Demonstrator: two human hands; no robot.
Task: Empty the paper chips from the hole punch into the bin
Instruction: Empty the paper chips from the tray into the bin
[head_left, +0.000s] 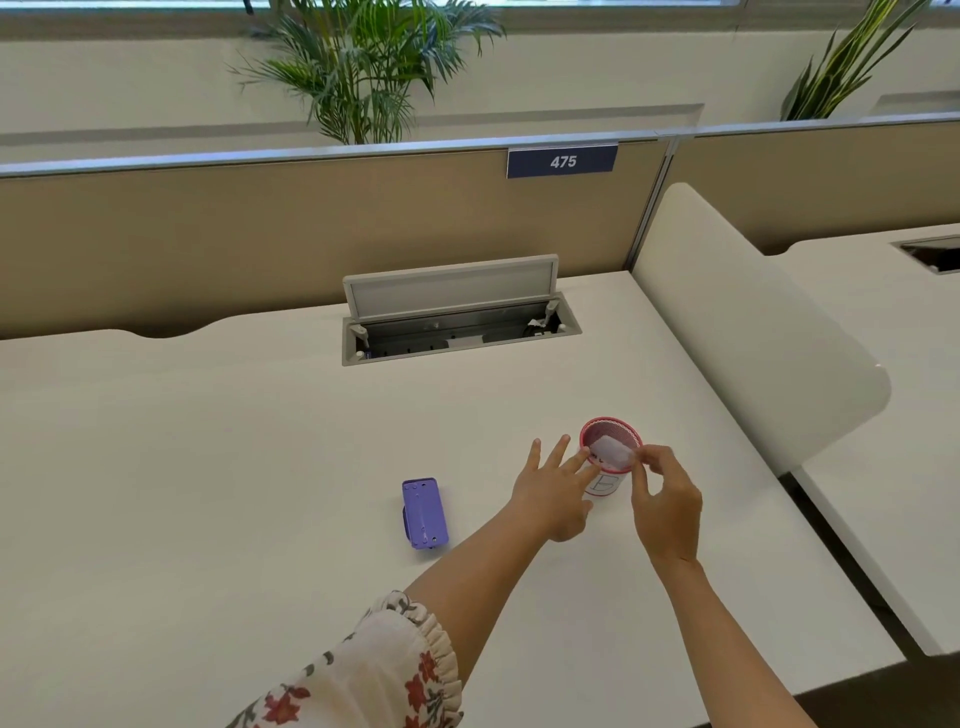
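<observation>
A purple hole punch (424, 513) lies on the white desk, left of both hands, with nobody touching it. A small red mesh bin (609, 432) with a white label stands right of centre. Over its rim my right hand (667, 501) pinches a translucent pale tray (614, 450), likely the punch's chip tray, tilted above the opening. My left hand (556, 488) is spread flat beside the bin, its fingertips touching the tray's left end or the rim. No loose paper chips can be made out.
An open cable hatch (457, 319) with its raised lid sits at the back of the desk (208, 467). A beige partition with a "475" sign (562, 161) rises behind. A white side divider (748, 322) stands to the right, with plants beyond.
</observation>
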